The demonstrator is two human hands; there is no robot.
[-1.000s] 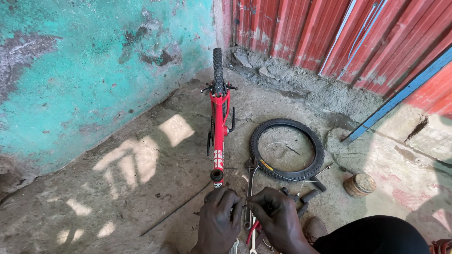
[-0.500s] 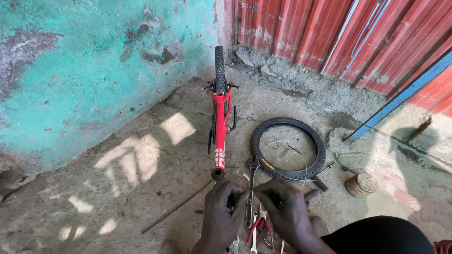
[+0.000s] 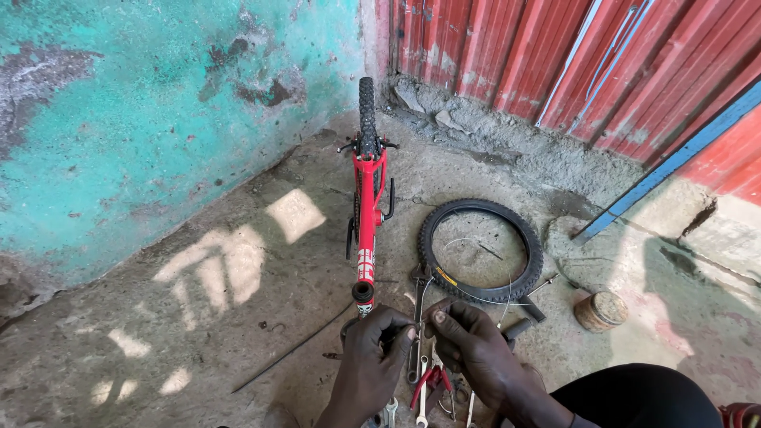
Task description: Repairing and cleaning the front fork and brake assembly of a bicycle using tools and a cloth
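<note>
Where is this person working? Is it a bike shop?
Probably an outdoor bike repair spot: a red bicycle frame, a loose tyre and spanners lie on bare concrete ground beside a corrugated wall.

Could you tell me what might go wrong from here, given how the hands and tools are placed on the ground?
1. Both hands, left and right, pinch something too small to make out; dropped, it could vanish among the scattered metal spanners and red-handled pliers.
2. The upright red bicycle frame seems to stand unsupported, so a knock might tip it onto the hands.
3. The thin wire by the black rubber tyre could snag a wrist.
</note>
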